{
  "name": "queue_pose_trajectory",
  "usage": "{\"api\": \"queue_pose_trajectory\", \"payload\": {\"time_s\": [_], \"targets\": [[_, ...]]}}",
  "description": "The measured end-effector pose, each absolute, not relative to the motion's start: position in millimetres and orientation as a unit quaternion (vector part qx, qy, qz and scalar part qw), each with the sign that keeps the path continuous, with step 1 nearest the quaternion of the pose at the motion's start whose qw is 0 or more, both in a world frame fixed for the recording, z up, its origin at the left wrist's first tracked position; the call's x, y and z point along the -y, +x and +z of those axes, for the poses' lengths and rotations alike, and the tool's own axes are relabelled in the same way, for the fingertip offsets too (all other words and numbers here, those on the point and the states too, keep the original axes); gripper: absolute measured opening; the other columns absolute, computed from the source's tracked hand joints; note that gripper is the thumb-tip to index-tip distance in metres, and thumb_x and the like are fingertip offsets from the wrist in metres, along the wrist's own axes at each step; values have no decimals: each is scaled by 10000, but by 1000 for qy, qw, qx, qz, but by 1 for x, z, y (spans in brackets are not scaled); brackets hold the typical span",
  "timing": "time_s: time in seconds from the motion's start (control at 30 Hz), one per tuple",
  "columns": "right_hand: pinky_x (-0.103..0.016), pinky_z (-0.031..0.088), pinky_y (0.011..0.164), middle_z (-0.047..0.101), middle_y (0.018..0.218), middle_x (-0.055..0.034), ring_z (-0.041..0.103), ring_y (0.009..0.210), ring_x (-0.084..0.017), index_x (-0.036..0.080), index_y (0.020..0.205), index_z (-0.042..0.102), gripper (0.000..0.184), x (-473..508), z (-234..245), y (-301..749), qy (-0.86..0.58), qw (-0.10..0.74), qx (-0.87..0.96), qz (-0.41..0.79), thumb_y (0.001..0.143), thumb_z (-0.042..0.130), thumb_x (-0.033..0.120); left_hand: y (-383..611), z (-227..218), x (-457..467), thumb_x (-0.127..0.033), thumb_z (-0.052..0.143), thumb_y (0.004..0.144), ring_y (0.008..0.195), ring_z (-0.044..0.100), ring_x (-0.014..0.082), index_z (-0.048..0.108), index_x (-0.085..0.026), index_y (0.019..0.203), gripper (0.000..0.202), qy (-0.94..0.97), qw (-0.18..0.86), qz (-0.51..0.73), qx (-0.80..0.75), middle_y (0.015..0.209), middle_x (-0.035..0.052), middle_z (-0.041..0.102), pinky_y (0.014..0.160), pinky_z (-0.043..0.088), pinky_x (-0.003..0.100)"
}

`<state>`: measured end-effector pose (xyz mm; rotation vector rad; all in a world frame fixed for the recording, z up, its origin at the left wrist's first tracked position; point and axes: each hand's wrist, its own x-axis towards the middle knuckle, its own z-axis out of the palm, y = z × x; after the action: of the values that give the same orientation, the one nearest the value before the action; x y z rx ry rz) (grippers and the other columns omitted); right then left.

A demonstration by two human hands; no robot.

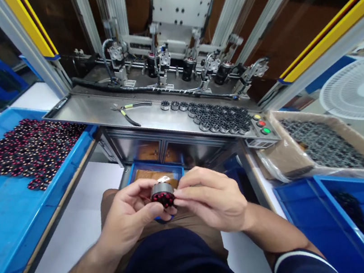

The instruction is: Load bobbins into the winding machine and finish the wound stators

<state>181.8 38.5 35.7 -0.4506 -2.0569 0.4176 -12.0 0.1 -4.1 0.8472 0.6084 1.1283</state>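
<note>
Round motor part (161, 189) is up in the air between the two hands, just above the lap (198, 224), going by my head cam. My left grip, so the left hand (128, 210), is clamped on it: thumb across the lower left, fingers curled round behind and under. The part sits right at those fingertips, tilted so its red windings (164, 199) face back at me, silver ring (166, 186) on top. Right hand (214, 195) is on the other side, thumb and finger bunched at the part's right edge, but honestly I can't tell if that grip is pinching the part or something thin beside it

Past the hands I've got the metal tabletop (95, 108), with cutters (136, 104), handles spread, and a bunch of dark round pieces (221, 114), all well apart from both hands. Over on my left there's a blue tray (4, 204) with red-and-black pieces (33, 149) in it, on my right a carton (284, 160) of grey pieces (323, 142) and a blue bin (298, 206)
</note>
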Motion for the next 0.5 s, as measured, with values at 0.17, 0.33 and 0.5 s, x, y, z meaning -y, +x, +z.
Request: {"api": "queue_pose_trajectory", "payload": {"time_s": [0.17,0.33,0.5], "targets": [[-257,549,614,646,736,-73,618,699,-134,116,851,654,70,-35,45,176,-234,486,812,223,834,624,54,-10,0,-4,-264,864,646,1103,648,219,644,-263,1115,519,372,675,607,-193,1182,35,672,923,548,299],[-266,564,636,659,744,-71,631,713,-139,131,857,642,55,-39,51,177,-188,455,833,252,853,614,83,-10,-2,-18,-641,562,833,877,716,237,676,-113,1030,575,363,808,440,-149,954,135,731,767,576,306],[-256,555,618,665,763,-67,630,707,-135,134,873,653,68,-37,58,184,-205,447,843,218,861,605,88,-8,-1,-14,-444,572,904,681,730,227,642,-122,1040,356,382,838,360,-148,811,117,736,552,562,261]]}}
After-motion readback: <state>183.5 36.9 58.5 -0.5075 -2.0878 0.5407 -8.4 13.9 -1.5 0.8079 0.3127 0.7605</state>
